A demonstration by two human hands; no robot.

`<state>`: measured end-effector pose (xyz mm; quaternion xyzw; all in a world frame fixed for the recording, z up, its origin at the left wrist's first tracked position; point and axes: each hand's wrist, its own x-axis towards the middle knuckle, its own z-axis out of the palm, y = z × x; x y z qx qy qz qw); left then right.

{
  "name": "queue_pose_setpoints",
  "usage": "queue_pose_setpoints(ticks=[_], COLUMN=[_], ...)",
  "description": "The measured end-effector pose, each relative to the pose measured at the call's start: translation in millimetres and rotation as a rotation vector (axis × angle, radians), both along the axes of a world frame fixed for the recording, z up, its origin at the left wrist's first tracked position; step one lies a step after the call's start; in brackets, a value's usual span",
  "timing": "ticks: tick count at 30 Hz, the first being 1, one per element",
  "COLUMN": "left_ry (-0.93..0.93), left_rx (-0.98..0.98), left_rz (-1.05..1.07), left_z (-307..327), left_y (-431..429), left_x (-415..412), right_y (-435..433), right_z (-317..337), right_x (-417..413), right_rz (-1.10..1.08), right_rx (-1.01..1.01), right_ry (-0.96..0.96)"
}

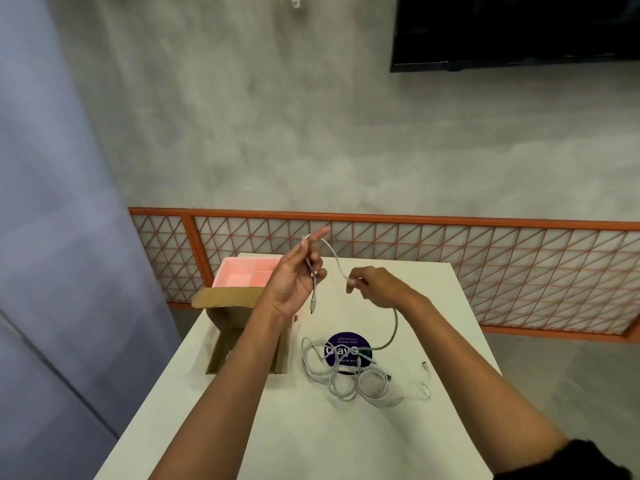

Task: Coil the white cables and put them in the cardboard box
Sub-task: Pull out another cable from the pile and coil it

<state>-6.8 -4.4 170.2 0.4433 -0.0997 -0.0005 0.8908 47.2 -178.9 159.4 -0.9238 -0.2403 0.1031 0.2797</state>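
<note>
My left hand (294, 278) is raised above the table, holding one end of a white cable (394, 323) looped over its fingers, the plug dangling below the palm. My right hand (374, 285) pinches the same cable a little to the right. From there the cable hangs down to a loose tangle of white cables (343, 372) on the table. The open cardboard box (221, 313) stands at the table's left side, partly hidden by my left forearm.
A pink compartment tray (242, 275) sits behind the box. A round dark purple sticker (346, 344) lies under the cable tangle. The white table (311, 438) is narrow, with edges close on both sides. An orange lattice rail (450, 258) runs behind it.
</note>
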Motion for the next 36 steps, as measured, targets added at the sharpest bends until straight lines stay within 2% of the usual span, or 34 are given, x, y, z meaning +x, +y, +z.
queue_pose_setpoints(ticks=[4, 8, 12, 14, 19, 22, 26, 32, 36], left_ry=[-0.017, 0.009, 0.038, 0.056, 0.143, 0.204, 0.231, 0.295, 0.295], left_rx=[0.215, 0.461, 0.8, 0.871, 0.88, 0.707, 0.533, 0.469, 0.327], left_rz=[0.152, 0.293, 0.359, 0.337, 0.185, -0.017, -0.199, -0.199, -0.116], left_z=[-4.5, -14.2, -27.1, -29.8, -19.5, -12.9, -3.9, -0.8, -4.3], left_y=[-3.3, -8.8, -4.9, -2.4, -0.9, 2.6, 4.4, 5.4, 8.4], left_x=[8.8, 10.1, 11.8, 10.5, 4.5, 0.9, -4.7, -3.8, -3.2], right_y=[13.3, 21.0, 21.8, 17.2, 11.2, 7.3, 4.6, 7.9, 10.5], right_z=[6.8, 25.3, 42.9, 52.3, 63.7, 65.0, 54.9, 47.2, 40.8], right_x=[-16.9, -24.1, -23.8, -21.7, -17.0, -12.6, -9.4, -15.8, -14.4], right_rz=[0.171, 0.232, 0.194, 0.139, 0.087, 0.051, 0.087, 0.102, 0.019], right_rx=[-0.074, -0.155, -0.211, -0.188, -0.003, 0.161, 0.179, 0.228, 0.299], right_ry=[0.067, 0.061, 0.022, -0.037, -0.112, -0.126, -0.092, 0.016, 0.031])
